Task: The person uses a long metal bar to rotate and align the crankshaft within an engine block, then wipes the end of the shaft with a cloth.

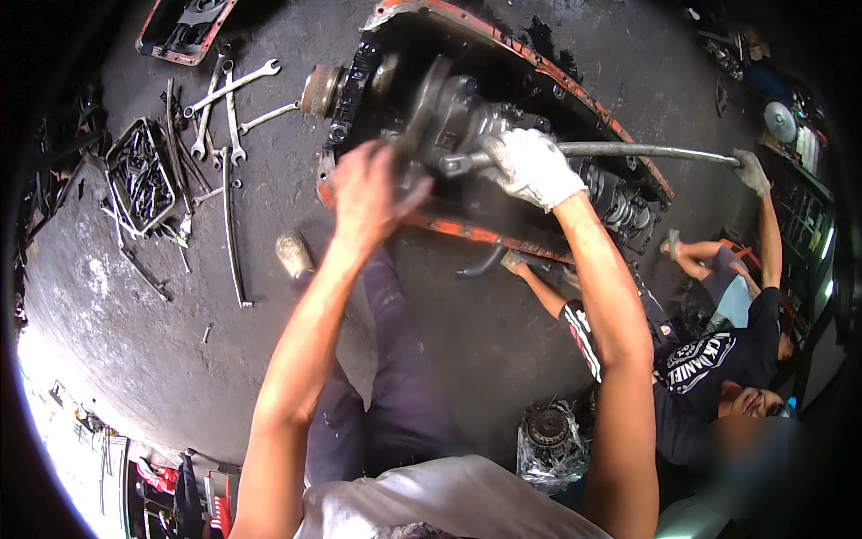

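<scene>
My right hand, in a white work glove, is closed round the head end of a long breaker bar over an open engine block with a worn orange rim. The bar's jointed metal head sticks out left of the glove. A co-worker's gloved hand grips the bar's far right end. My left hand is bare and smeared by motion above the block's left part. Close to its fingers is a blurred dark metal piece; whether I hold it cannot be made out. Crankshaft parts show inside the block.
Several wrenches lie on the dark floor at left, beside a tray of small tools and a long thin bar. A co-worker sits low at right. A plastic-wrapped round part stands near my right elbow.
</scene>
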Available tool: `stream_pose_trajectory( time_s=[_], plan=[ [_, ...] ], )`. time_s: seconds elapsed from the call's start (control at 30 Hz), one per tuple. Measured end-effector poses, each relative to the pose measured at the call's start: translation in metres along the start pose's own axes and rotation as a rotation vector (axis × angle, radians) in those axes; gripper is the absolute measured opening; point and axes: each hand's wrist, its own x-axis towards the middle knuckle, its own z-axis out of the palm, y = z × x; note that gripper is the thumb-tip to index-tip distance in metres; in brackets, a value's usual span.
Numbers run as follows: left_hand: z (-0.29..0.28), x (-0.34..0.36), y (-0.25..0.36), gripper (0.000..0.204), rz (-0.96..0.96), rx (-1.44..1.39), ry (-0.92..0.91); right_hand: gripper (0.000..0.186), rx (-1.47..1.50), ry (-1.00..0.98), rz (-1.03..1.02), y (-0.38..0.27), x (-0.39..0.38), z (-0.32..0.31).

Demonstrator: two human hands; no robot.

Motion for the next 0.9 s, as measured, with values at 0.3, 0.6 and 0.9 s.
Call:
stream_pose_trajectory(
  time_s=[0.3, 0.6, 0.9],
  plan=[
    [0.052, 0.038, 0.018, 0.023, 0.095, -0.008, -0.5, 0.039, 0.139, 0.06, 0.085, -0.01, -0.011, 0.01],
    [0.017, 0.098, 0.055, 0.036, 0.287, 0.001, -0.421, 0.037, 0.142, 0.396, 0.15, 0.0, -0.025, 0.004],
    [0.058, 0.223, 0.059, 0.041, 0.572, 0.369, -0.798, 0.033, 0.488, 0.626, 0.621, -0.006, 0.008, 0.036]
  ],
)
